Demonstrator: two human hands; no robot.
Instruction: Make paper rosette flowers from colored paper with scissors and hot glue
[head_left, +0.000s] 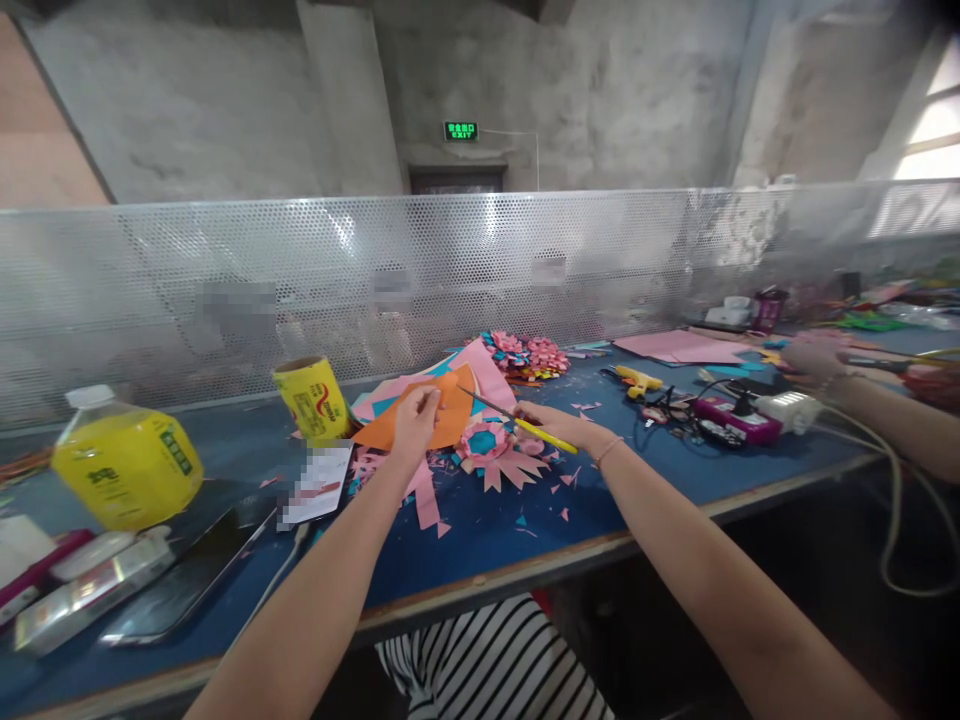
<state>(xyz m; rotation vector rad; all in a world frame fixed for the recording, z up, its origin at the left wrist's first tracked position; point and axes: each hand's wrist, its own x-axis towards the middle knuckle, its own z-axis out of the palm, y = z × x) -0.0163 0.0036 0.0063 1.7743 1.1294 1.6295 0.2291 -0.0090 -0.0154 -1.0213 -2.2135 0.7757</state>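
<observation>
My left hand [417, 418] pinches a sheet of orange paper [451, 412] and holds it up above the table. In my right hand [564, 422] is a pair of scissors [555, 440] with yellow handles, its blades pointing left toward the paper's right edge. Below the hands lies a pink paper flower [484, 440] with a blue centre and fringed pink petals. Pink and blue paper sheets [487, 372] lie behind the orange one. Small pink and blue scraps are scattered around the flower.
Finished-looking paper flowers [529, 355] sit at the back. At left stand a yellow can [309, 398] and a jug of yellow liquid [127, 465], near a phone [191, 575]. A glue gun [636, 382] and purple power strip [739, 420] lie right, beside another person's arm [885, 410].
</observation>
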